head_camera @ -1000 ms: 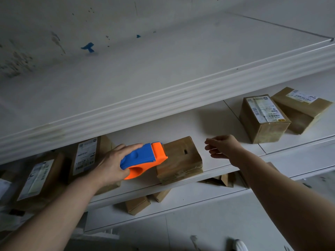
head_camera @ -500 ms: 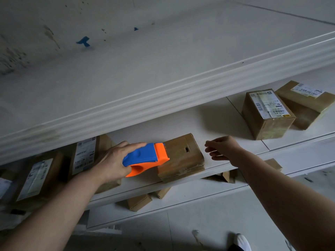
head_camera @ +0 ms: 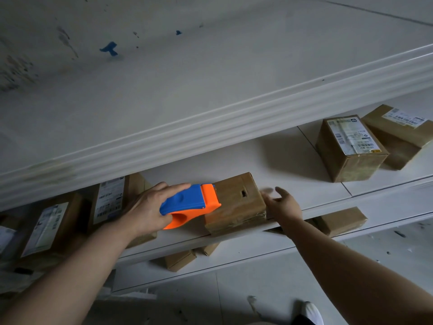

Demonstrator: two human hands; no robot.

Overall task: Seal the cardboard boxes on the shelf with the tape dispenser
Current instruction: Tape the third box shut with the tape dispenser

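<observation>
Here the box (head_camera: 235, 204) sits between dispenser-gripping left hand (head_camera: 146, 207) and right hand (head_camera: 282, 204)

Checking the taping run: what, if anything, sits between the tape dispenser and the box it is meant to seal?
Nothing visible. The left hand holds the tape dispenser with its orange front already against the near box. The right hand is at the box's far side, not in the path.

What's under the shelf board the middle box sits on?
Below the shelf, on a lower shelf, plain cardboard boxes show partly. Their far parts are hidden by the board.
</observation>
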